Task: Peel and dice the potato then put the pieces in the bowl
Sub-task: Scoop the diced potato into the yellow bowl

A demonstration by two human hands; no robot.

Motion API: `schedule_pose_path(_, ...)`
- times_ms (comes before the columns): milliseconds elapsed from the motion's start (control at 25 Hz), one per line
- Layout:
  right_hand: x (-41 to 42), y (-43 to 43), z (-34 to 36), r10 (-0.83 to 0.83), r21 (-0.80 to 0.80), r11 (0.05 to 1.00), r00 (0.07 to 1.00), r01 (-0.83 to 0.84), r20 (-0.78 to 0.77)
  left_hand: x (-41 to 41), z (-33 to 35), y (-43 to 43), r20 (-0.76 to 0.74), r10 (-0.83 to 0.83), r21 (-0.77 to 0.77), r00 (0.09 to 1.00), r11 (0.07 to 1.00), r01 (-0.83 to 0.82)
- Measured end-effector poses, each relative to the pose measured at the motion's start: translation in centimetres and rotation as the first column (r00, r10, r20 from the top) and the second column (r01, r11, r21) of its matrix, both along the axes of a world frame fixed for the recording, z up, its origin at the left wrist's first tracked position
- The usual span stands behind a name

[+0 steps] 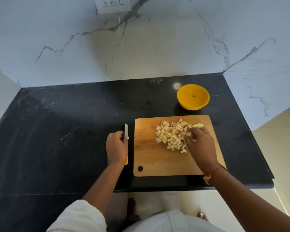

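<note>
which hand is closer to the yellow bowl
Right. The right hand is in the diced potato on the cutting board, just this side of the yellow bowl; the left hand holds the knife left of the board, farther off.
</note>
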State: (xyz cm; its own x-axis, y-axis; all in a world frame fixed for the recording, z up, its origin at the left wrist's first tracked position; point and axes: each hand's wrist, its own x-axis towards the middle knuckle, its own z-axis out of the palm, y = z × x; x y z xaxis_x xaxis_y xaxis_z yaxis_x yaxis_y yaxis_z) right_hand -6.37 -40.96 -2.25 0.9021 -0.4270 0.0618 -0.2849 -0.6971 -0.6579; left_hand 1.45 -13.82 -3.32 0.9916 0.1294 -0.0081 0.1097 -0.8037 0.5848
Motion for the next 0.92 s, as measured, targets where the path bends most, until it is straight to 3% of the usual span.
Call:
schedule_pose_path(80,0.5,-1.5,0.2,-0.025,0.000,1.000,0.995,0.025,-0.098,0.4,1.3,-3.0,0.029,-0.165,-0.029,0.986,0.986,0.166)
schedule_pose_path(200,1.8,-2.5,0.5,0.014,-0.003,1.000,0.947,-0.015,-0.320,1.5,2.2,-8.5,-0.173,-0.405,-0.106,0.898,0.914,0.392)
schedule_pose_path(360,2.4,-1.3,-0.3,0.004,0.053,0.998,0.942,0.015,-0.335,2.7,1.7,-12.1,-0.355,-0.454,-0.087,0.817,0.886,0.455)
schedule_pose_path(440,1.8,-0.2,-1.3,-0.084,0.035,0.995,0.974,0.093,-0.213,2.3,1.0,-12.8,-0.297,-0.405,0.003,0.865,0.905,0.425)
schedule_pose_path(520,1.5,0.4,-2.3,-0.198,-0.056,0.979,0.977,0.194,-0.077,1.6,0.1,-13.3,-0.135,-0.336,0.103,0.932,0.931,0.351)
schedule_pose_path(600,1.9,-0.2,-3.0,-0.228,-0.115,0.969,0.972,0.221,-0.055,1.3,-1.0,-13.6,-0.057,-0.353,0.120,0.934,0.926,0.357)
schedule_pose_path(920,4.2,-1.8,-4.7,0.151,-0.170,0.973,0.988,-0.154,-0.032,0.9,-3.1,-14.6,0.084,-0.511,0.101,0.855,0.858,0.503)
